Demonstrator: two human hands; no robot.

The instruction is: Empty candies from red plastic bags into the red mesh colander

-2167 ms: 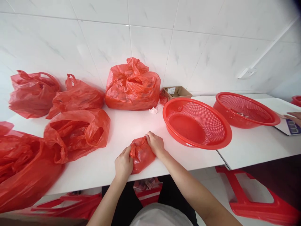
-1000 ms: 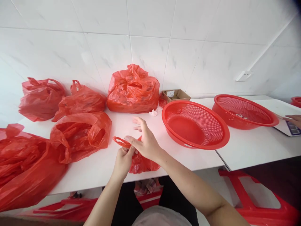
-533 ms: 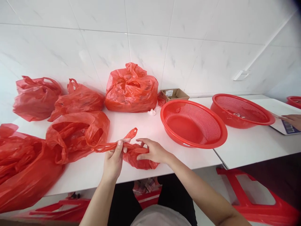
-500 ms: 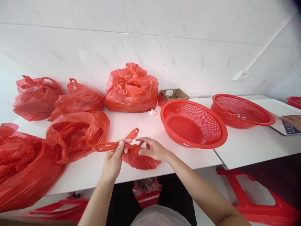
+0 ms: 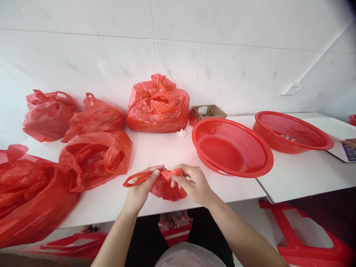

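Red plastic bag point(image 5: 167, 189) partly hidden, co-worker's hand point(image 5: 350, 141) cut off

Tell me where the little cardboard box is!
In the head view, the small cardboard box sits against the tiled wall, just right of the big red plastic bag and behind the red plastic basket.

Nothing can be read in full. A white label point(image 5: 203, 109) sits on the far cardboard box point(image 5: 214, 112), its print too small to make out. A small printed tag point(image 5: 287, 137) inside the right red basket point(image 5: 274, 144) is blurred, and the dark display point(image 5: 349, 152) of the digital scale point(image 5: 337, 155) at far right shows no legible digits. The small red plastic bag point(image 5: 167, 189) at the near side shows no print.
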